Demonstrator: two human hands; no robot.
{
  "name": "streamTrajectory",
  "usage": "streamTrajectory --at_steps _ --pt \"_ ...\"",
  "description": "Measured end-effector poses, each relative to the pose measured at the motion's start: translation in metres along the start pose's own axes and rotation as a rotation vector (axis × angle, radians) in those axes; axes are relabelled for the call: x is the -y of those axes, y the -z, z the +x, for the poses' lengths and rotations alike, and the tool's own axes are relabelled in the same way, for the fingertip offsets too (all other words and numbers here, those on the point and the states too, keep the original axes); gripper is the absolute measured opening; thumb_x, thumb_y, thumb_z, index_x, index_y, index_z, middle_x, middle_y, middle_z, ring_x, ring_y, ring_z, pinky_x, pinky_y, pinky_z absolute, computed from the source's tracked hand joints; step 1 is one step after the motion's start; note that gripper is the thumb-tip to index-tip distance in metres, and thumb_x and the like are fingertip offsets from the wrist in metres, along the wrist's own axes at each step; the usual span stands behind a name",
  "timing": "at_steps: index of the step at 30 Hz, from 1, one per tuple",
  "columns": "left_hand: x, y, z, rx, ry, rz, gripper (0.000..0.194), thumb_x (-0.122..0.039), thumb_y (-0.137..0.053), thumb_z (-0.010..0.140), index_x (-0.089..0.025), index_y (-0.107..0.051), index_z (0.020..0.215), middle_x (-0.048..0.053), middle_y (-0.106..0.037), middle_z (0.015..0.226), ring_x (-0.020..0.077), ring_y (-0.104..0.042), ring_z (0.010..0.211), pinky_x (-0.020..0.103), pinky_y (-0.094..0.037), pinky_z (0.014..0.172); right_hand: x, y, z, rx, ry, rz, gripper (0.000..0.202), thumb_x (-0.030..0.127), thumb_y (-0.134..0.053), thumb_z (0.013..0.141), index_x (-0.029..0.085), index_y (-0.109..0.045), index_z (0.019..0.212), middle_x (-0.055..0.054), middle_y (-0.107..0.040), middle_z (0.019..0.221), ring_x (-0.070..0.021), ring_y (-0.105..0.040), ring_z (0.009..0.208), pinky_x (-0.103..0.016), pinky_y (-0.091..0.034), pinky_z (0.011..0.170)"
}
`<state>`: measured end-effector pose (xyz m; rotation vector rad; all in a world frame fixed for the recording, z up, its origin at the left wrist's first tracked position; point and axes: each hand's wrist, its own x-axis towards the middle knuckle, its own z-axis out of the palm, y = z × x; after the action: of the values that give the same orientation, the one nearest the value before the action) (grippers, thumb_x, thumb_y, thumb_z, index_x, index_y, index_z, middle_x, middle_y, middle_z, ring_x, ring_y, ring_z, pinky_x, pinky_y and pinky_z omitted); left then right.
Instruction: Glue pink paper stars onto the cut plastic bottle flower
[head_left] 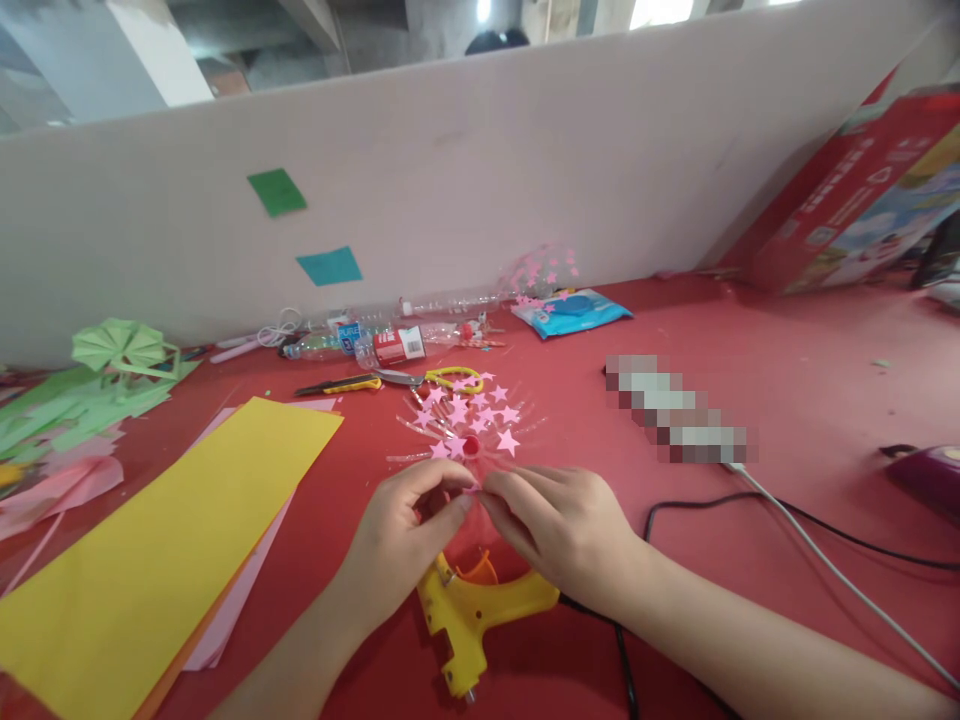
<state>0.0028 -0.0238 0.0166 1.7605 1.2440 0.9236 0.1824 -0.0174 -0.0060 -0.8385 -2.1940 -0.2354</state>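
Observation:
Both hands meet at the centre, fingertips pinched together around a small pink paper star (472,489). My left hand (409,530) has thumb and index finger closed on the star's left side. My right hand (562,520) is closed at its right side, its fingertips partly hidden. Just beyond them a clear plastic bottle piece, cut into thin spread strips, carries several pink stars (508,442) around a red centre (471,446). Beneath the hands lies a yellow glue gun (480,610) with an orange trigger (480,570).
Yellow paper (180,550) lies left, green scraps (75,400) beyond it. Scissors (454,379), a cutter (337,385), plastic bottles (397,346) and a blue wipes pack (574,312) lie behind. A power strip (675,410) and cables are right.

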Motion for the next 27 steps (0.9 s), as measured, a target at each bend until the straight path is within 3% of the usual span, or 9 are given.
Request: streamTrajectory --at_steps 5,17,27 --pt "0.0007 0.0014 0.0011 0.011 -0.029 0.018 0.009 -0.022 -0.058 0.082 -0.022 -0.066 0.086 -0.002 -0.064 0.08 0.0113 -0.055 0.07 0.021 -0.044 0.066 -0.0023 0.0003 -0.0021 0.009 0.066 -0.055 0.022 0.012 -0.044 0.092 0.016 -0.057 0.075 0.002 -0.052 0.055 -0.0109 -0.043 0.047 -0.028 -0.024 0.048" --pt "0.0047 -0.0006 0.0012 0.002 -0.021 -0.027 0.009 -0.026 -0.057 0.083 -0.021 -0.065 0.083 -0.002 -0.061 0.077 0.0117 -0.052 0.068 0.022 -0.043 0.063 0.001 0.0001 0.0009 -0.037 -0.028 0.012 0.017 0.02 -0.046 0.094 0.015 -0.057 0.082 0.0 -0.062 0.061 -0.0107 -0.054 0.052 -0.025 -0.028 0.048" --pt "0.0042 -0.001 0.0017 0.004 0.043 -0.106 0.008 -0.027 -0.059 0.082 -0.02 -0.063 0.08 -0.004 -0.054 0.068 0.0095 -0.046 0.06 0.022 -0.04 0.06 0.001 0.0006 0.0009 -0.007 0.002 -0.019 0.021 0.018 -0.042 0.095 0.016 -0.056 0.079 0.001 -0.06 0.058 -0.0098 -0.052 0.049 -0.024 -0.029 0.048"
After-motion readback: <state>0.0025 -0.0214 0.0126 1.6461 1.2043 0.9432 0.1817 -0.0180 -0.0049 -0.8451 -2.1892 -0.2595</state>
